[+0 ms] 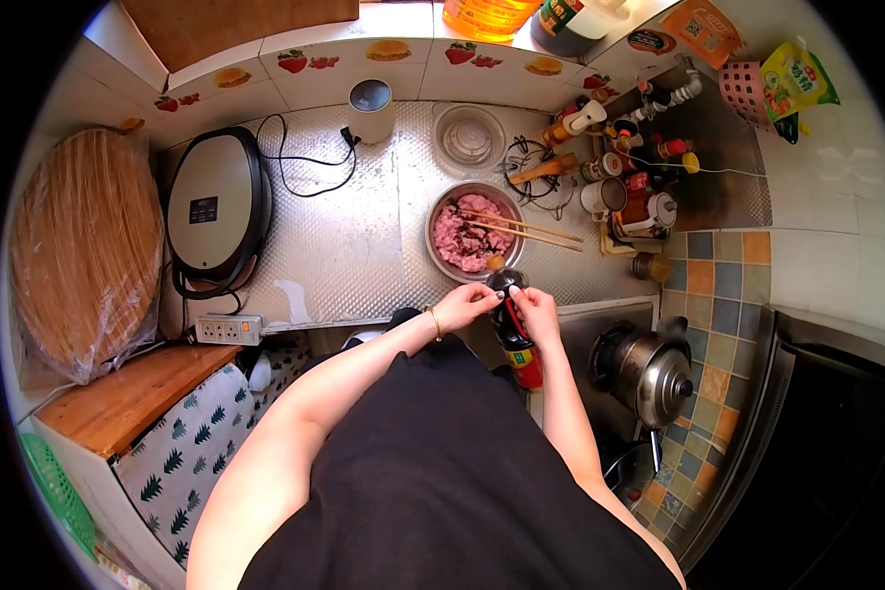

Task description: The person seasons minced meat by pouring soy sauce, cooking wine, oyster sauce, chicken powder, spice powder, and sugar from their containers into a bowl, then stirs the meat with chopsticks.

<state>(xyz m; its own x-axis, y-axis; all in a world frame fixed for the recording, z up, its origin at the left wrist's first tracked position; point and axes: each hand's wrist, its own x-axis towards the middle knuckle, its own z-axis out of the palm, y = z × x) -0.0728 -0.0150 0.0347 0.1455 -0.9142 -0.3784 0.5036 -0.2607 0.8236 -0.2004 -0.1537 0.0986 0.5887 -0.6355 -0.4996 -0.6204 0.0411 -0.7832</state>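
So, a dark sauce bottle (513,329) with a red and yellow label is being held at the near edge of a shiny metal counter (334,246), right in front of the black top. The upper part is wrapped by the bent fingers of the right hand (536,315), so that side's pretty clearly gripping. The fingertips of the left hand (467,305) are bunched against the bottle from the other side; whether it's actually being gripped there or just touched can't be told. A gold-coloured bracelet (435,323) is worn on the left wrist.

Just beyond the bottle, a metal bowl (430,231) is filled with pink minced meat (457,236), streaked with something dark. Two wooden chopsticks (551,231) are propped in it, their ends stuck out over the rim to the right. Farther back, a clear round container (469,138) is set down near a white cup-shaped appliance (371,116). Over on the left, a round electric griddle (216,202) is parked, and a lidded pot (664,383) is seen off to the right.
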